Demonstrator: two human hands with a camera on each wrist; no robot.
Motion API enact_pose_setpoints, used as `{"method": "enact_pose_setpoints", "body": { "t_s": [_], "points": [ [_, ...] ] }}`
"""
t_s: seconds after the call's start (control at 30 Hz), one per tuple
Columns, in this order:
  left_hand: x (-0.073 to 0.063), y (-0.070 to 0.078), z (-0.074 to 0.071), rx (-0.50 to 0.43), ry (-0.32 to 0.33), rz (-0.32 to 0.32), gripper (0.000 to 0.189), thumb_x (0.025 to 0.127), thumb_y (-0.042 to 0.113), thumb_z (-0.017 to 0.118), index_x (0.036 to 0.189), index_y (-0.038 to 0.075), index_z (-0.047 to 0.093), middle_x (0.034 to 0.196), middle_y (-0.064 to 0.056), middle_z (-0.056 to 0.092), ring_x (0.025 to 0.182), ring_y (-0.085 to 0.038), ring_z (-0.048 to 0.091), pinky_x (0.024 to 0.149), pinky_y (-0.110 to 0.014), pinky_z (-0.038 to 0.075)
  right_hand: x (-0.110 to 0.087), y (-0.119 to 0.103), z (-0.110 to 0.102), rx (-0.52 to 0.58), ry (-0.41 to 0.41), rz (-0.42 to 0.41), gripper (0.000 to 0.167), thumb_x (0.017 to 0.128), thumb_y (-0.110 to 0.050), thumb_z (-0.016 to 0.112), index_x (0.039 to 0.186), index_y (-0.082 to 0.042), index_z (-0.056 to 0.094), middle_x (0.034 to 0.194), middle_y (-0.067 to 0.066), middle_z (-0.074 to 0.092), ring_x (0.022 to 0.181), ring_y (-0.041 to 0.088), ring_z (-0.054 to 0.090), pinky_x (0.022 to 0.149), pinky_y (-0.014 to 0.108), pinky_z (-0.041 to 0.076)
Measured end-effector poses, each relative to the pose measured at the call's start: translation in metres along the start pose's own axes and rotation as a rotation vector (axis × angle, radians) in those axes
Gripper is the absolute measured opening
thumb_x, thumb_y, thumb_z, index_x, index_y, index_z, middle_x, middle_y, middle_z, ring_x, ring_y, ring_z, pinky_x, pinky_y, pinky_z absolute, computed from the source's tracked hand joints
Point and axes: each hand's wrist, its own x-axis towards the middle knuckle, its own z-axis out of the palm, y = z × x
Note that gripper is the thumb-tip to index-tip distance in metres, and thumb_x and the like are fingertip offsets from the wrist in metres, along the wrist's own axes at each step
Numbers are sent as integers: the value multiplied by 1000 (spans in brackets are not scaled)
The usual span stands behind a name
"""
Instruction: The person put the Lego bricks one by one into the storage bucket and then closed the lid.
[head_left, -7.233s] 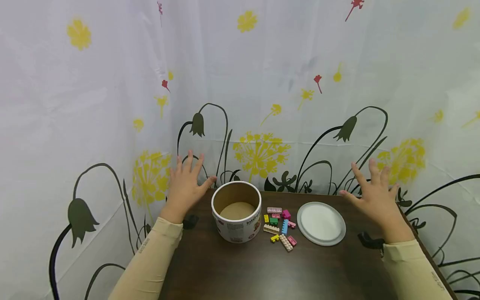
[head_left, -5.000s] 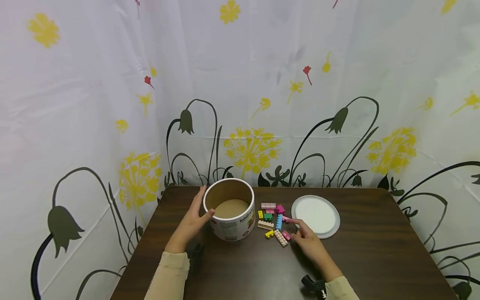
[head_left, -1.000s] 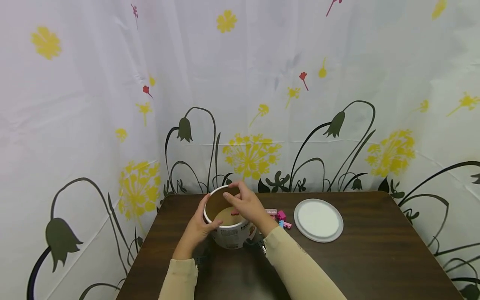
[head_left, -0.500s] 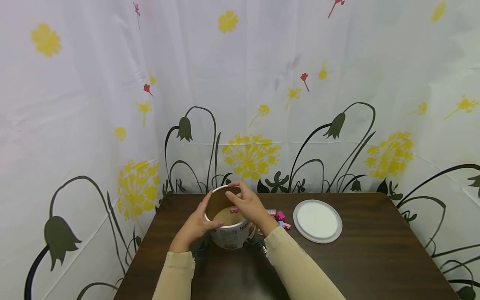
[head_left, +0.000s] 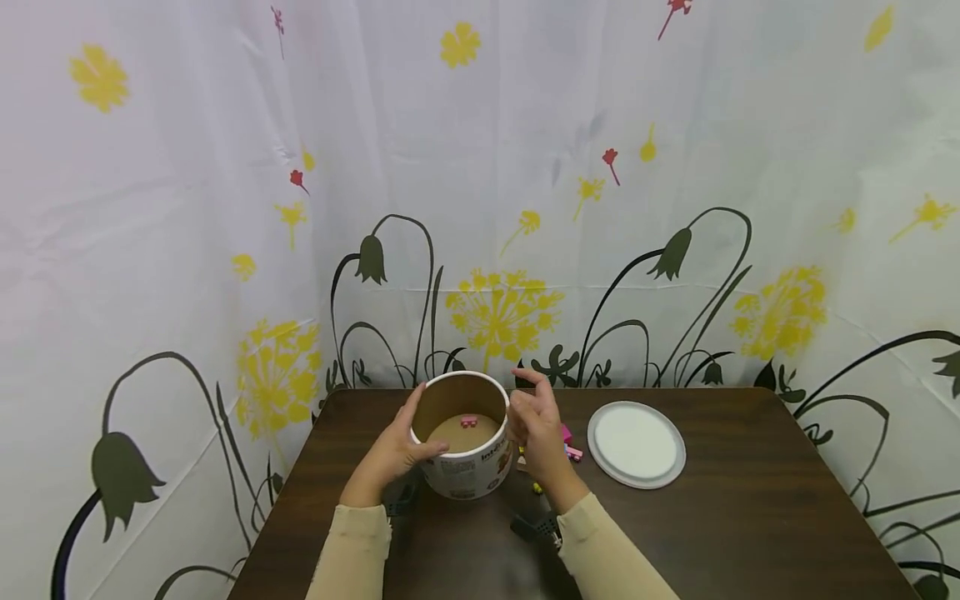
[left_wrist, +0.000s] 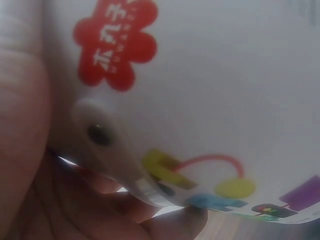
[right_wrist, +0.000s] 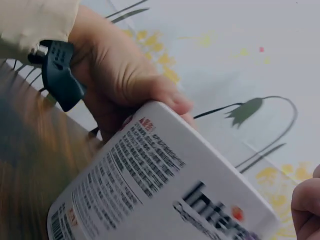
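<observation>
A round white printed bucket [head_left: 463, 477] stands on the dark table. My left hand [head_left: 392, 458] grips its left side, the thumb lying over the near rim. In the right wrist view the left hand [right_wrist: 127, 75] is seen at that rim. One small pink brick [head_left: 468, 422] lies on the bucket's floor. Just right of the bucket is my right hand [head_left: 542, 433], index finger raised and the others loosely bent, nothing visible in it. Partly behind that hand lie bricks, among them a magenta brick [head_left: 566, 433] and a yellow brick [head_left: 537, 488]. The left wrist view shows the bucket's wall [left_wrist: 210, 90] close up.
A round white lid [head_left: 636, 443] lies right of the bricks. Behind the far edge of the table [head_left: 720, 517] hangs a white curtain [head_left: 480, 167] with printed flowers. Black wrist devices [head_left: 534, 527] sit under both wrists.
Earlier my right hand pointed at the bricks, and later it was over the bucket's right rim. Now it has come off to the right. The left hand keeps its grip; a pink brick is inside.
</observation>
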Motion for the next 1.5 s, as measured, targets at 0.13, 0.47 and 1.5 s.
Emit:
{"method": "enact_pose_setpoints", "body": {
  "t_s": [0.13,0.47,1.5],
  "points": [
    [0,-2,2,-6,3,-32,129,79,51,95,176,32,12,174,-24,29,142,-50,52,114,-67,45,-21,-15,-20,5,34,-4,42,115,-10,41,156,-5,32,66,1,28,52,16,22,46,34,18],
    [-1,-1,0,-35,14,-19,127,81,52,93,176,33,11,178,-23,23,150,-51,44,118,-69,40,-57,-58,-75,-252,47,182,42,116,-19,46,155,-10,33,72,1,35,57,23,26,48,37,24],
    [-1,3,-1,-62,-32,-7,126,84,47,93,176,34,7,180,-23,16,159,-51,32,124,-70,33,-131,-1,-111,-1336,-68,426,41,88,-24,90,121,-22,66,93,-10,56,77,3,50,69,27,44]
  ]
}}
